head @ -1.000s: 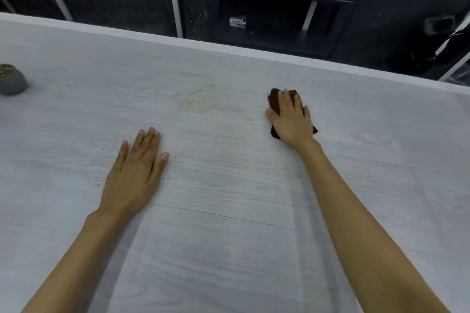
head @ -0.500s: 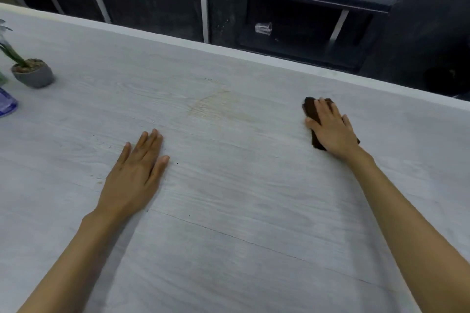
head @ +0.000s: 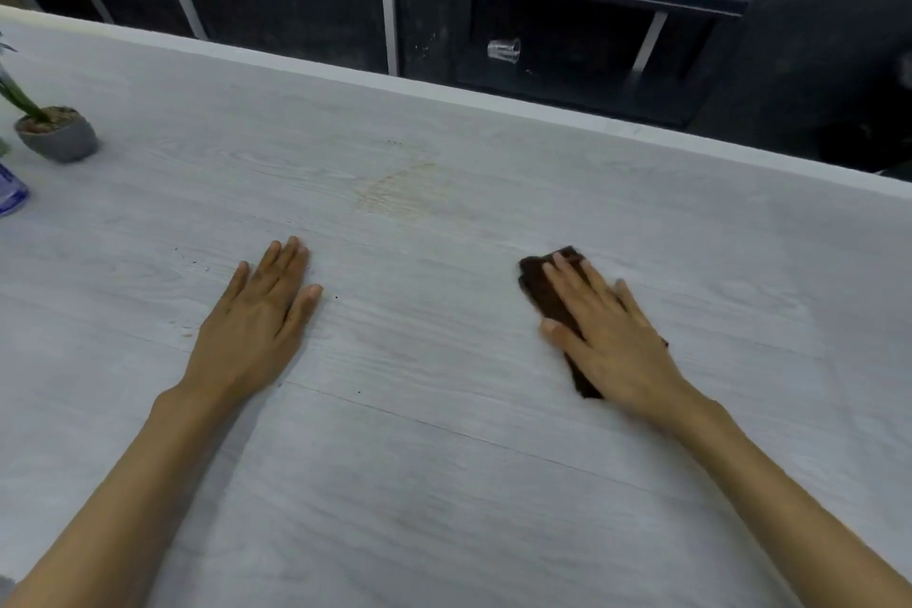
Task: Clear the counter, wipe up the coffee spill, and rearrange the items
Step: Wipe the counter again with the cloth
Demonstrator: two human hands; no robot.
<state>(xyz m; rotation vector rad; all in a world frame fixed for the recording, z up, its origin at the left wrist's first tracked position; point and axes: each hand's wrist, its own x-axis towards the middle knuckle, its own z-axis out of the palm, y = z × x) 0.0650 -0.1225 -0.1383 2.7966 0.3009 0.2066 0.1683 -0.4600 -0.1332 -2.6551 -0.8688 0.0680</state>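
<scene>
the right hand (head: 609, 336) lies flat, fingers spread, pressing a dark brown cloth (head: 548, 291) onto the pale bench (head: 444, 484) right of centre. the left hand (head: 251, 326) rests flat and empty, grip spread. a faint coffee stain (head: 399, 193) sits above, between them.

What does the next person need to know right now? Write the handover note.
Left hand: flat on the counter, open, holding nothing.
Right hand: palm and fingers spread over the brown cloth, pressing it to the counter; no closed grip.
Faint tan coffee stain lies beyond and between the hands, apart from the cloth. Dark specks sit near the left hand.
Potted plant and a blue-tinted item stand at the far left edge.
Done: middle of the counter cleared.
Left: wipe stain and specks, rearrange items.
</scene>
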